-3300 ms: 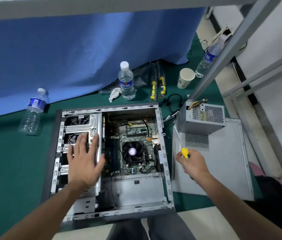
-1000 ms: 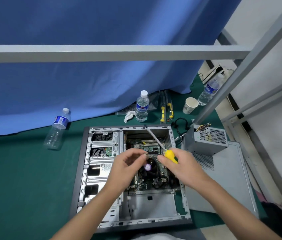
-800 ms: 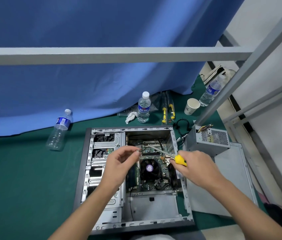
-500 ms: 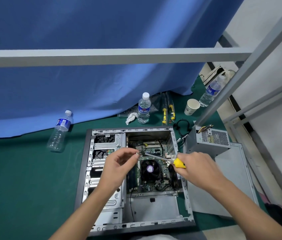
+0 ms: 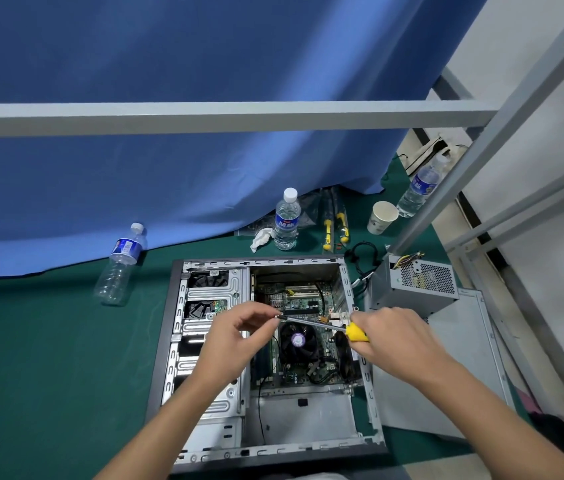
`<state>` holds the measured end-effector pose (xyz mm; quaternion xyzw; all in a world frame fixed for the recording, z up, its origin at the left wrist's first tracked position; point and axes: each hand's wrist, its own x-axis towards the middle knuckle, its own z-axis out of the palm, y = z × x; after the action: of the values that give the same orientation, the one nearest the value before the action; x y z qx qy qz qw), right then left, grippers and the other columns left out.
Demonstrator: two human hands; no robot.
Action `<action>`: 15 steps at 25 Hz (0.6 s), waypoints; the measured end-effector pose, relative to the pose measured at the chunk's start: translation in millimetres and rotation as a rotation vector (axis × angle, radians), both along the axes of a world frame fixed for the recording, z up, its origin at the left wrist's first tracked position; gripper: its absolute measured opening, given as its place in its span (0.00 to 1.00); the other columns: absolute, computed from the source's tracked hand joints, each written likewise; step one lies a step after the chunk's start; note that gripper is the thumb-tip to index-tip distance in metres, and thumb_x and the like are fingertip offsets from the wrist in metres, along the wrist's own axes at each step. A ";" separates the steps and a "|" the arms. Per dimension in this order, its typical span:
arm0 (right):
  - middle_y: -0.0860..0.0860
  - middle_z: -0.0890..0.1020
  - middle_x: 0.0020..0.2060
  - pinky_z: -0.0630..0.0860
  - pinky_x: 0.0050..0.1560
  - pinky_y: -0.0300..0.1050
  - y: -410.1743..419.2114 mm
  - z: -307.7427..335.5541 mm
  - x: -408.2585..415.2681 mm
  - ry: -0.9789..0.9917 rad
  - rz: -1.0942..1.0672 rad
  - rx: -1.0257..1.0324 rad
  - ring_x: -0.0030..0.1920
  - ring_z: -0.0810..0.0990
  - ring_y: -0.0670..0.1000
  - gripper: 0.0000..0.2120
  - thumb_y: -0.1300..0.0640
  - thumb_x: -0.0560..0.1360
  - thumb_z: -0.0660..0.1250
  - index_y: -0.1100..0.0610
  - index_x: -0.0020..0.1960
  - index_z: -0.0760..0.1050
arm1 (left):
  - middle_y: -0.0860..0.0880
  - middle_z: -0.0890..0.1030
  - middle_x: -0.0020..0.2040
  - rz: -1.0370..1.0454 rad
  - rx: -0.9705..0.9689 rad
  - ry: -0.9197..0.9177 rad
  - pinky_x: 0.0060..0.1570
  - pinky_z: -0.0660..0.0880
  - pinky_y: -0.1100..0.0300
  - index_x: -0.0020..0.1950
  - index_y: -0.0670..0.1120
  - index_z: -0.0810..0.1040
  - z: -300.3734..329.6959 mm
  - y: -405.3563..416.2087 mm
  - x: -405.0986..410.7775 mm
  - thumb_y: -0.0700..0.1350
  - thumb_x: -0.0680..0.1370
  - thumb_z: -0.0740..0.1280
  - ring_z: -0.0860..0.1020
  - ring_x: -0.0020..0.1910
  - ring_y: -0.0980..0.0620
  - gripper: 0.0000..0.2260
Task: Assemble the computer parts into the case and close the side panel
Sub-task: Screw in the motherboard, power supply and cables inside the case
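Head view, looking down: the open grey steel computer case (image 5: 169, 341) lies on its side on the green cloth-covered floor (image 5: 31, 375), its green motherboard with black round cooler fan (image 5: 297, 341) exposed. Right hand (image 5: 394, 341) grips the yellow-handled screwdriver with slim steel shaft (image 5: 355, 332), fingers curled round the handle; left hand (image 5: 235, 337) pinches at the shaft's tip between thumb and forefinger, apparently seating a small screw, though the screw itself is too small to make out. Both hands hover above the motherboard. The boxy grey perforated power supply unit (image 5: 419, 285) stands outside the case on the flat grey metal side panel (image 5: 464, 358), just beside the case's right wall. Handling, as judged: the power supply is probably heavy and rigid, best lifted by its solid flanks, clear of the wire bundle; the side panel is likely light, thin and flexible with sharp edges, best held at opposite long edges; the motherboard is fragile and should not be leaned on.
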<state>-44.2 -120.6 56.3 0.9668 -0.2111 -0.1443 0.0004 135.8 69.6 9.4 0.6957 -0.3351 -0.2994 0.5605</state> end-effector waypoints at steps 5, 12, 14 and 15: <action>0.47 0.68 0.28 0.64 0.33 0.43 -1.2 6.7 0.9 0.051 0.084 -0.024 0.31 0.70 0.53 0.09 0.49 0.75 0.62 0.49 0.42 0.63 | 0.60 0.83 0.42 -0.131 0.085 -0.374 0.45 0.75 0.67 0.50 0.51 0.85 4.9 2.9 7.6 0.42 0.76 0.73 0.80 0.44 0.59 0.05; 0.50 0.74 0.34 0.66 0.36 0.45 -7.7 21.8 12.5 0.128 0.171 0.045 0.38 0.76 0.57 0.05 0.52 0.74 0.63 0.52 0.43 0.68 | 0.60 0.82 0.47 -0.263 0.265 -0.462 0.48 0.77 0.63 0.52 0.51 0.84 -2.7 -2.5 11.6 0.48 0.78 0.70 0.79 0.44 0.63 0.05; 0.51 0.75 0.35 0.66 0.36 0.45 -7.7 24.6 14.5 0.134 0.188 0.071 0.37 0.75 0.57 0.04 0.54 0.72 0.62 0.53 0.44 0.68 | 0.62 0.82 0.45 -0.265 0.310 -0.403 0.46 0.76 0.66 0.50 0.52 0.84 -6.8 -5.5 12.3 0.47 0.78 0.71 0.79 0.42 0.64 0.04; 0.51 0.75 0.36 0.68 0.37 0.45 -8.5 25.9 14.7 0.153 0.177 0.120 0.38 0.75 0.56 0.04 0.55 0.71 0.61 0.54 0.45 0.69 | 0.62 0.81 0.44 -0.272 0.334 -0.384 0.44 0.75 0.68 0.49 0.53 0.83 -8.8 -6.8 12.5 0.47 0.77 0.71 0.78 0.41 0.65 0.03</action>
<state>-29.5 -129.0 82.3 0.9661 -0.1152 -0.2293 -0.0285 148.3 62.8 0.6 0.7708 -0.4715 -0.2857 0.3193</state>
